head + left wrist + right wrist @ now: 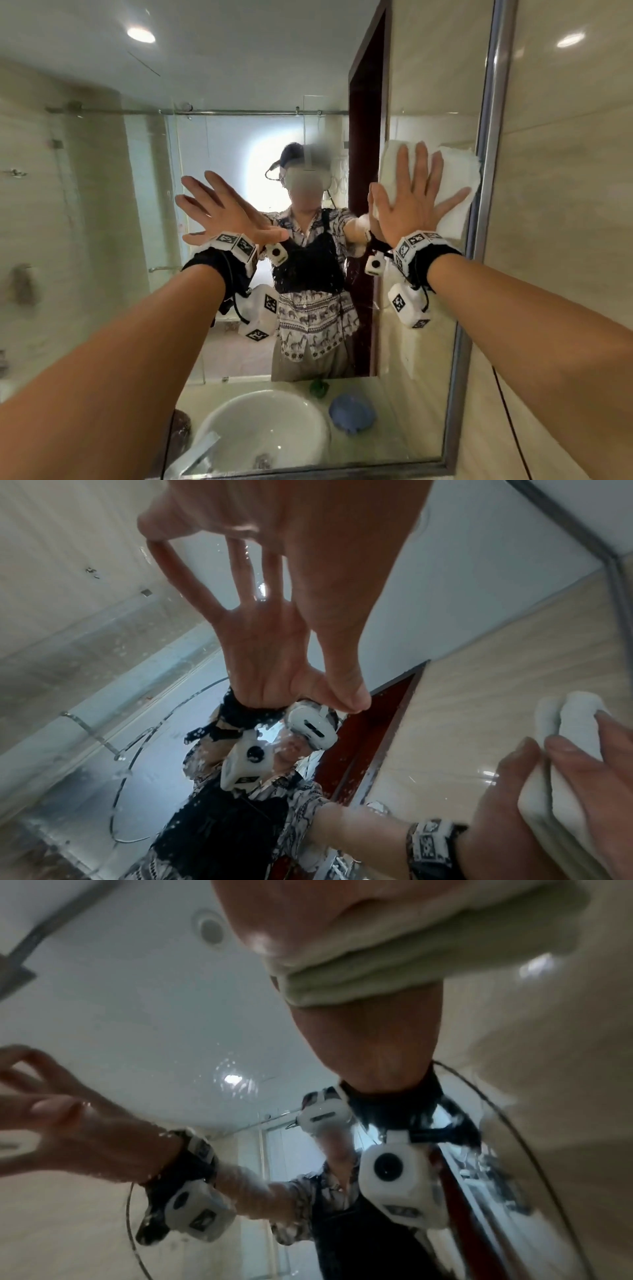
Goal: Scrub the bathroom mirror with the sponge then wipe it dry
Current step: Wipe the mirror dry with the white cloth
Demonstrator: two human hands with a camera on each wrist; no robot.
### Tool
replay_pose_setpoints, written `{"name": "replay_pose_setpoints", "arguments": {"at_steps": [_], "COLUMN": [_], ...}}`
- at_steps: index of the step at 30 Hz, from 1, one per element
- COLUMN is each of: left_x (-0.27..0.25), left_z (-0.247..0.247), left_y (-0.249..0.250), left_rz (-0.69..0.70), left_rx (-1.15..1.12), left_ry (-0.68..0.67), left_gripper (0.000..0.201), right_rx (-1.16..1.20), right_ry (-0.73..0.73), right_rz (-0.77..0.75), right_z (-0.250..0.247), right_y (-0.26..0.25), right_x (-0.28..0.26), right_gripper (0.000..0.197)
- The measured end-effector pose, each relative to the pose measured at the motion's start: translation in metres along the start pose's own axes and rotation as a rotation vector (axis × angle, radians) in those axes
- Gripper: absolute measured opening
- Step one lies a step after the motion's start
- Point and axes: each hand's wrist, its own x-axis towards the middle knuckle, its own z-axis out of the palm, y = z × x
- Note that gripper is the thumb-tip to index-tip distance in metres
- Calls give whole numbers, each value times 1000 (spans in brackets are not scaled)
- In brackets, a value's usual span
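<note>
Forearms nearest, both reaching to the mirror [102, 205]. Left hand [226, 212] at 9 o'clock of centre, fingers spread wide and straight on the glass, holding nothing. Right hand [416, 202] at 2 o'clock, fingers straight, pressing a folded white cloth [459, 178] flat on the glass hard by the metal frame [486, 171].

Step judged: drying, sponge apparently done with. Droplets show in the left wrist view. Next move calls for steady flat-palm pressure and overlapping passes toward 9 o'clock.

Blue object [351, 413] reflected at 6 o'clock by the basin [239, 404]; whether it is the sponge, cannot tell.

black wristbands [212, 270], white marker-tagged camera cubes [407, 305], thin black cables.
</note>
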Motion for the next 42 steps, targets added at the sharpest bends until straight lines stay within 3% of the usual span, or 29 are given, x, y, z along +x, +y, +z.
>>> {"name": "replay_pose_setpoints", "arguments": {"at_steps": [6, 11, 14, 18, 23, 28, 31, 34, 36, 39, 42], "left_x": [-1, -2, -2, -2, 2, -1, -1, -1, 0, 6, 11], "left_z": [3, 5, 6, 8, 7, 8, 10, 11, 10, 15, 24], "left_y": [0, -2, -2, -4, -8, -6, -7, -8, -7, -8, -11], "left_rz": [-2, 10, 23, 24, 41, 44, 43, 27, 32, 3, 32], "left_rx": [27, 33, 51, 84, 66, 91, 111, 155, 187, 127, 147], "left_ry": [31, 44, 52, 69, 35, 65, 98, 163, 186, 132, 269], "left_gripper": [157, 157, 155, 157, 161, 161, 165, 167, 170, 183, 148], "right_rx": [-75, -267, -326, -308, -132, 30, 1, -106, -171, -221, -267], "right_ry": [25, -174, -231, -284, -169, -16, -26, -86, -117, -145, -225], "right_rz": [-122, -638, -744, -629, -161, -39, -206, -355, -410, -637, -840], "right_z": [11, 24, 28, 24, 9, -12, -8, 8, 19, 27, 30], "right_y": [5, 50, 76, 76, 56, -3, -49, -73, -72, -49, -11], "right_x": [-25, -78, -100, -102, -54, 17, 21, -16, -42, -68, -86], "right_gripper": [67, 70, 70, 68, 64, 60, 58, 60, 57, 55, 60]}}
